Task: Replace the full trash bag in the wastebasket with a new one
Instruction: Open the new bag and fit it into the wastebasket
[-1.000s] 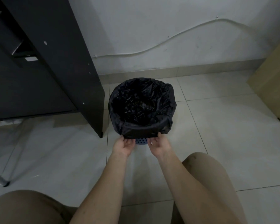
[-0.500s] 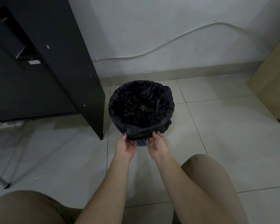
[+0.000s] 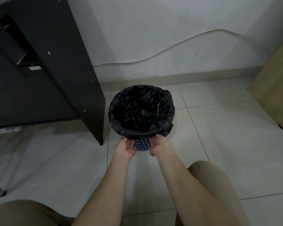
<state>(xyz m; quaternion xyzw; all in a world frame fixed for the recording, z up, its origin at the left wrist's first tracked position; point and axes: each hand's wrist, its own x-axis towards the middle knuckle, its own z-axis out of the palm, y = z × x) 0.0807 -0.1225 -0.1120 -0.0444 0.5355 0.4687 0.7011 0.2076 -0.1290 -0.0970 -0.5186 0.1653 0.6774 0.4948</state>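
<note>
1. Gripping the near hem of the black bag (image 3: 141, 110): both hands, at the front rim of the bin (image 3: 141, 145).
2. Left hand (image 3: 126, 148): fingers curled up under the folded-over bag edge, thumb on the outside; looks like a pinch on the plastic.
3. Right hand (image 3: 158, 145): same pose, fingers tucked under the hem, thumb over it, pinching the film.
4. Bag: thin, glossy, crinkled plastic, lining the bin and folded down over its round rim; inside is dark, contents cannot be told.
5. Bin: small, round, blue plastic, wall punched with rows of round holes; only a strip shows between the hands. Stands on the floor (image 3: 219, 144) just beside the desk (image 3: 69, 62) side panel.
6. Floor: pale, smooth, square tiles with thin grout lines.
7. Desk: matte black board, flat panels, small white screw caps.
8. Wall (image 3: 153, 30): white, scuffed; thin white cable (image 3: 170, 46) clipped along it in a wavy line.
9. Light wood-grain panel (image 3: 274, 88) at right.
10. No readable writing or labels.
</note>
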